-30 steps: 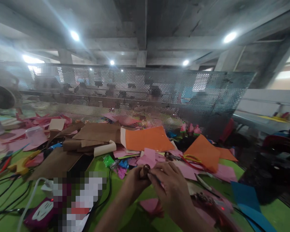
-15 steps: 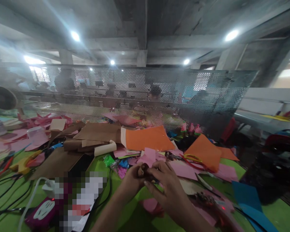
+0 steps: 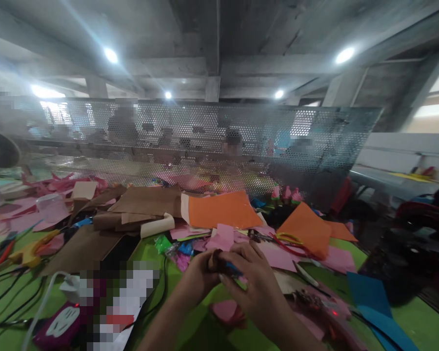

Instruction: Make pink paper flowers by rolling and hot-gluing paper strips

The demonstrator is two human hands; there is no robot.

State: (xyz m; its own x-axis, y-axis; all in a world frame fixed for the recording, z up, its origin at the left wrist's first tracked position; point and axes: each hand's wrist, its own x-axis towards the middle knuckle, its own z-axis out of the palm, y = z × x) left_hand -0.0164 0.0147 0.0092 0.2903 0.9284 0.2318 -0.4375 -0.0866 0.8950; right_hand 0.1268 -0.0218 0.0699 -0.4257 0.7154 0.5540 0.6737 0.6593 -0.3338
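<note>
The left hand (image 3: 198, 274) is closed on a small brown rolled piece (image 3: 214, 262), material unclear, above the bright green tabletop (image 3: 148, 255); whether the right hand (image 3: 253, 274), at its side, also pinches, I cannot tell. Light, even pressure should protect its round shape.

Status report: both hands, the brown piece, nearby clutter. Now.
Left hand gripping small brown piece. Right hand close against it, contact unclear. Pink piece on green tabletop, close by.
</note>
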